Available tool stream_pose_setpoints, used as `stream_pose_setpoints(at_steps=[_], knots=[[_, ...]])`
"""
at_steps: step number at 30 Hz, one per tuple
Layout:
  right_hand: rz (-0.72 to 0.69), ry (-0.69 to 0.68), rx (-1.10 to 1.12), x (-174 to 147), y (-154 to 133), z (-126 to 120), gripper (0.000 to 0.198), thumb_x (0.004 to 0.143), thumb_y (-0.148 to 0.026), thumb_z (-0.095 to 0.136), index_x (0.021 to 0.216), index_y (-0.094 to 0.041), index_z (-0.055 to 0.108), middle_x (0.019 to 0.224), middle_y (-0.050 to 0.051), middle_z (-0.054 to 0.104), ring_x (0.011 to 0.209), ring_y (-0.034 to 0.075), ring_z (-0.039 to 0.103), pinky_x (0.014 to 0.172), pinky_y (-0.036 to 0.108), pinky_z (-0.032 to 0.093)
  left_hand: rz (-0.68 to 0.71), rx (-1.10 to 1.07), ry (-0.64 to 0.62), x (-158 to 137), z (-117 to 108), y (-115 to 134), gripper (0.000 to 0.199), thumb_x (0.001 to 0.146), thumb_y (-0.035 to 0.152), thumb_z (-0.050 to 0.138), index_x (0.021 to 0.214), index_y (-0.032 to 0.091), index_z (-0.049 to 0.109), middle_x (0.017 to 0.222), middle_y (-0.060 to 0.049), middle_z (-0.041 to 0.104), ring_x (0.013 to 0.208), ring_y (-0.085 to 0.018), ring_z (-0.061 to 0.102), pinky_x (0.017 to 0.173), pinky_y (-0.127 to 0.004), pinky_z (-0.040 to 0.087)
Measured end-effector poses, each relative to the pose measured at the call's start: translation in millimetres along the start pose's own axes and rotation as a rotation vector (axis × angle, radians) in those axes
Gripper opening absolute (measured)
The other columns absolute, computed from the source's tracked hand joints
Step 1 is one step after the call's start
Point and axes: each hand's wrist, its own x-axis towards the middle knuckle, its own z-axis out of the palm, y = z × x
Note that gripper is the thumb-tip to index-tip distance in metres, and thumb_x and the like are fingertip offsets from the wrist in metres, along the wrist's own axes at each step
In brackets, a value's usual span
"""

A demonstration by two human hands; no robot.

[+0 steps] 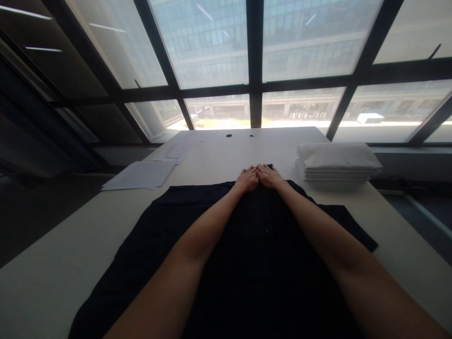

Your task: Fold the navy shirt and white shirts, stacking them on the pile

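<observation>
A dark, nearly black shirt is spread across the white table in front of me, its near part lost in shadow. At its far end, both hands lie side by side on the collar area. My left hand rests palm down there with its fingers laid out over the cloth. Touching it on the right, my right hand also lies palm down with fingers extended. A small dark edge of the cloth shows just beyond the right fingers. What lies under both palms is hidden.
To the right stands a stack of folded white cloth. Paper sheets lie at the left edge of the white table. Two round holes are near its far end, before large windows.
</observation>
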Motion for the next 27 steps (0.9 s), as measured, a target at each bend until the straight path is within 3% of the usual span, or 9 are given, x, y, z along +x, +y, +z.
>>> stream_pose_setpoints(at_steps=[3, 6, 10, 12, 15, 21, 24, 27], knots=[[0.140, -0.024, -0.002, 2.6, 14.5, -3.0, 0.068, 0.104, -0.053, 0.020, 0.162, -0.017, 0.023, 0.169, 0.009, 0.015, 0.156, 0.024, 0.010, 0.123, 0.055, 0.007, -0.025, 0.018, -0.001, 0.1, 0.0, 0.4, 0.059, 0.103, 0.035, 0.023, 0.160, 0.020, 0.031, 0.167, -0.003, 0.026, 0.155, -0.025, 0.020, 0.124, -0.053, 0.019], [0.277, -0.017, -0.002, 0.8, 22.3, -6.7, 0.070, 0.103, -0.052, 0.023, 0.162, -0.013, 0.021, 0.169, 0.012, 0.014, 0.156, 0.026, 0.009, 0.123, 0.056, 0.006, -0.034, 0.032, -0.002, 0.6, -0.2, 1.4, 0.059, 0.102, 0.035, 0.027, 0.159, 0.019, 0.032, 0.167, -0.003, 0.026, 0.154, -0.024, 0.021, 0.124, -0.052, 0.019], [0.468, 0.250, -0.054, -11.3, 6.5, -8.1, 0.068, 0.104, -0.040, 0.022, 0.158, -0.001, 0.025, 0.166, 0.022, 0.020, 0.155, 0.030, 0.013, 0.123, 0.055, 0.007, -0.042, 0.027, -0.003, 1.2, -0.4, 2.2, 0.059, 0.102, 0.036, 0.028, 0.158, 0.020, 0.033, 0.167, -0.003, 0.027, 0.154, -0.024, 0.022, 0.124, -0.052, 0.021], [0.380, 0.349, -0.084, -24.5, -11.0, -6.6, 0.064, 0.104, -0.036, 0.022, 0.157, -0.002, 0.029, 0.166, 0.021, 0.021, 0.155, 0.029, 0.012, 0.123, 0.053, 0.007, -0.043, 0.022, 0.000, 0.6, -1.6, 2.2, 0.058, 0.103, 0.037, 0.027, 0.158, 0.022, 0.033, 0.167, -0.003, 0.027, 0.154, -0.024, 0.022, 0.124, -0.053, 0.020], [0.247, 0.249, -0.053, -54.3, -38.7, -2.4, 0.062, 0.103, -0.038, 0.025, 0.157, -0.008, 0.033, 0.167, 0.017, 0.022, 0.155, 0.028, 0.014, 0.122, 0.053, 0.013, -0.047, 0.040, 0.043, -2.8, -7.9, 5.2, 0.056, 0.105, 0.036, 0.025, 0.157, 0.022, 0.036, 0.166, -0.004, 0.029, 0.154, -0.026, 0.022, 0.124, -0.056, 0.017], [0.355, 0.096, -0.035, -120.0, -54.0, 5.8, 0.065, 0.102, -0.039, 0.032, 0.158, -0.007, 0.029, 0.167, 0.021, 0.017, 0.155, 0.034, 0.010, 0.120, 0.061, 0.011, 0.036, 0.199, 0.263, -32.2, -20.0, 48.9, 0.051, 0.100, 0.019, 0.033, 0.148, 0.014, 0.050, 0.160, -0.014, 0.040, 0.153, -0.027, 0.023, 0.125, -0.054, 0.004], [0.287, 0.066, -0.060, -136.1, -44.2, 7.7, 0.065, 0.100, -0.031, 0.035, 0.160, -0.007, 0.025, 0.167, 0.021, 0.017, 0.155, 0.033, 0.011, 0.120, 0.061, 0.012, 0.093, 0.122, 0.219, -61.4, -11.7, 80.4, 0.052, 0.102, 0.022, 0.030, 0.150, 0.013, 0.047, 0.159, -0.013, 0.042, 0.152, -0.027, 0.026, 0.125, -0.054, 0.010], [0.180, 0.073, -0.095, -140.7, -33.2, 7.4, 0.062, 0.101, -0.027, 0.033, 0.160, -0.011, 0.028, 0.167, 0.017, 0.021, 0.155, 0.031, 0.015, 0.122, 0.056, 0.014, 0.060, 0.018, 0.106, -90.5, -2.0, 92.9, 0.053, 0.106, 0.034, 0.023, 0.155, 0.019, 0.040, 0.162, -0.008, 0.038, 0.152, -0.026, 0.028, 0.123, -0.054, 0.020]])
